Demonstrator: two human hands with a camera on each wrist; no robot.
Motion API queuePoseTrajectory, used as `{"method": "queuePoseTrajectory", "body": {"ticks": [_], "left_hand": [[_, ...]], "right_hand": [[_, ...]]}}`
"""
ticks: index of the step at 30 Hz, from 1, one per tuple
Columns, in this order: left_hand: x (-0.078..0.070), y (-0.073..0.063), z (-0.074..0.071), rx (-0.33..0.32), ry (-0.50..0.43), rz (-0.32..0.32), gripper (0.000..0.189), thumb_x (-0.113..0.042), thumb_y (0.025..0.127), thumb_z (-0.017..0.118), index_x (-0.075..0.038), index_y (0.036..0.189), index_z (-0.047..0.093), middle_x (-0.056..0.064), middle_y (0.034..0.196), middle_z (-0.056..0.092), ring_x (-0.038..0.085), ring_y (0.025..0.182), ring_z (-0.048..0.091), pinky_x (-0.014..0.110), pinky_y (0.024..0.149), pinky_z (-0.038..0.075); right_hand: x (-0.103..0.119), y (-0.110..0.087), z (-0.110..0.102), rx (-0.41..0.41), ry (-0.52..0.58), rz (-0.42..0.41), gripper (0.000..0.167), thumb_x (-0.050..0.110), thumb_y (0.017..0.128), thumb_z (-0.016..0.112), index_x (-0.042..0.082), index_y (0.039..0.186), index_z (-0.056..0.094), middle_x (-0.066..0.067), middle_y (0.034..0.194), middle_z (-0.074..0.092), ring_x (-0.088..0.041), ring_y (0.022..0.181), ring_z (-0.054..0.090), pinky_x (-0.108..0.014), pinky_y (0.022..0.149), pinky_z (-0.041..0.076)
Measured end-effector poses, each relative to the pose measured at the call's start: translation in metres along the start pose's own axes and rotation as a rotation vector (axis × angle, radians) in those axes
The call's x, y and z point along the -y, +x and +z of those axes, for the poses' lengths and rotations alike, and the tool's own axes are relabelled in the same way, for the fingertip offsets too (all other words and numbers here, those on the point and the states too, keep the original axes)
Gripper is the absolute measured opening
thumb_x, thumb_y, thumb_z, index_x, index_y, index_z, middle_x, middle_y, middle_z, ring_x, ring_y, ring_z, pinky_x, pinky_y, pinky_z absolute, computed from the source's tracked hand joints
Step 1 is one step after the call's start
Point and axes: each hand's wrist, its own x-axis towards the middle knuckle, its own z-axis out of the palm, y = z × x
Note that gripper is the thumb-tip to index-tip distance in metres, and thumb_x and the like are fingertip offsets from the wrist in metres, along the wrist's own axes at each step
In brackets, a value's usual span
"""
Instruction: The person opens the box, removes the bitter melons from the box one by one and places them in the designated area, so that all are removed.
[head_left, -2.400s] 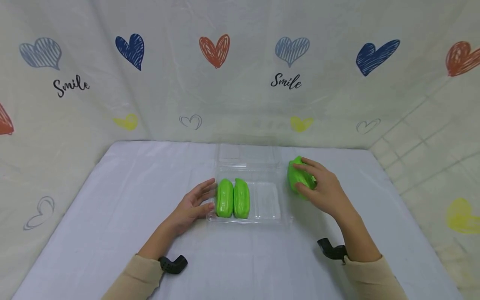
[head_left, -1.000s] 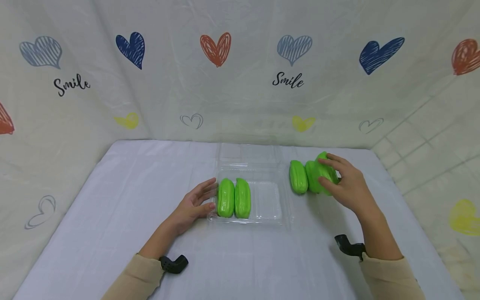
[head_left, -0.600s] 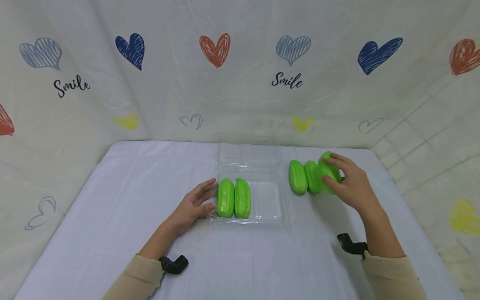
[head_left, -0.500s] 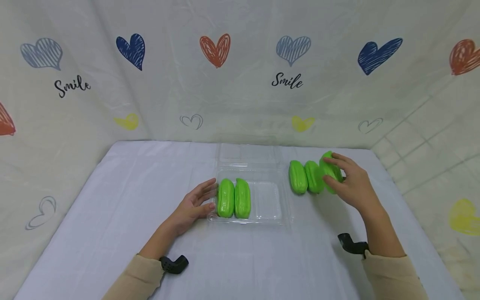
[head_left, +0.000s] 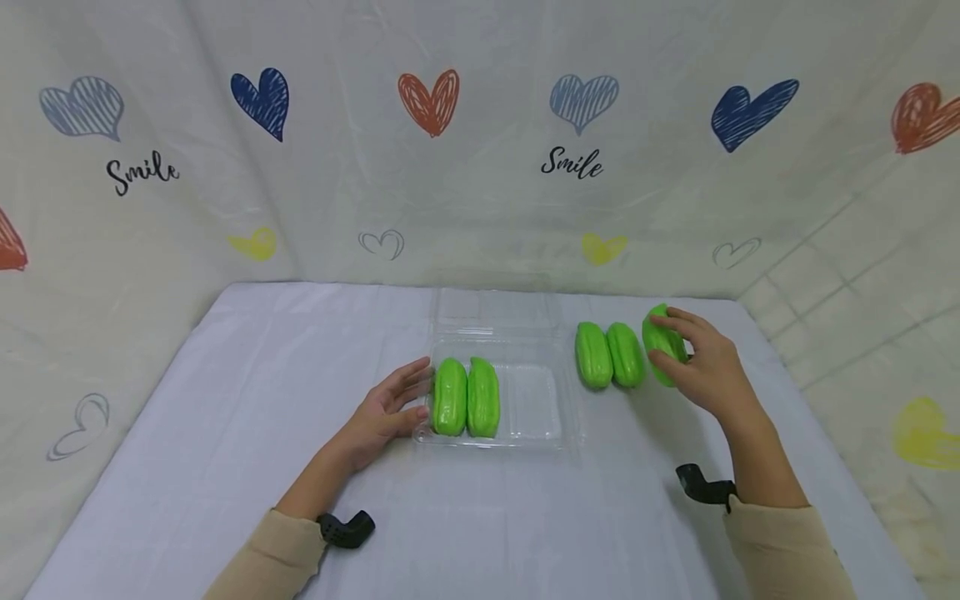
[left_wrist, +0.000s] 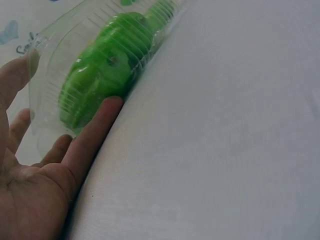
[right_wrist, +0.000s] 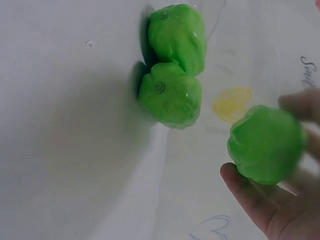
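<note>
My right hand (head_left: 697, 367) pinches a green, ribbed, cucumber-shaped vegetable (head_left: 663, 343) between thumb and fingers. In the right wrist view this held vegetable (right_wrist: 265, 145) is raised off the white table. Two similar vegetables (head_left: 594, 356) lie side by side just left of it. A clear plastic clamshell box (head_left: 532, 404) stands in the middle with its lid laid back. Inside its left half are two more green vegetables (head_left: 450, 397). My left hand (head_left: 384, 421) rests against the box's left side, fingers spread and fairly straight; the left wrist view shows fingertips on the plastic wall (left_wrist: 47, 100).
White cloth covers the table (head_left: 480, 525). Its far edge meets a pale curtain (head_left: 487, 192) printed with hearts and "Smile". Black wrist camera mounts (head_left: 347, 529) jut inward from both beige sleeves.
My right hand has moved right, away from beside the box, with a vegetable in its grip. A gap now shows between that one and the two lying ones. The left hand keeps its place.
</note>
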Motion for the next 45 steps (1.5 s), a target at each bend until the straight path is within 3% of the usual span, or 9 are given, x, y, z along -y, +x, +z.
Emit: {"method": "queuePoseTrajectory", "body": {"ticks": [17,23,45], "left_hand": [[-0.003,-0.002,0.002,0.002,0.006,0.009,0.079,-0.015,0.094,0.069,-0.014,0.159,0.024,0.014,0.162,0.025,0.037,0.148,0.027,0.036,0.095,0.053],[-0.002,0.0,0.0,-0.003,0.002,-0.005,0.077,-0.014,0.094,0.069,-0.017,0.158,0.026,0.009,0.162,0.028,0.032,0.148,0.029,0.037,0.096,0.053],[0.0,-0.001,0.001,-0.009,0.0,-0.012,0.078,-0.018,0.094,0.071,-0.019,0.158,0.027,0.009,0.162,0.027,0.032,0.149,0.027,0.038,0.097,0.052]], "right_hand": [[-0.021,0.005,0.009,-0.022,-0.022,0.022,0.05,0.019,0.093,0.068,0.001,0.139,0.055,-0.024,0.152,0.041,-0.053,0.134,0.04,-0.07,0.096,0.042],[-0.029,0.009,0.014,-0.023,-0.028,0.045,0.05,0.02,0.094,0.067,0.001,0.139,0.055,-0.024,0.152,0.041,-0.053,0.133,0.04,-0.068,0.098,0.041],[-0.053,0.017,0.029,0.034,-0.068,0.089,0.051,0.016,0.092,0.069,0.001,0.139,0.053,-0.028,0.151,0.04,-0.054,0.133,0.039,-0.067,0.103,0.036]]}}
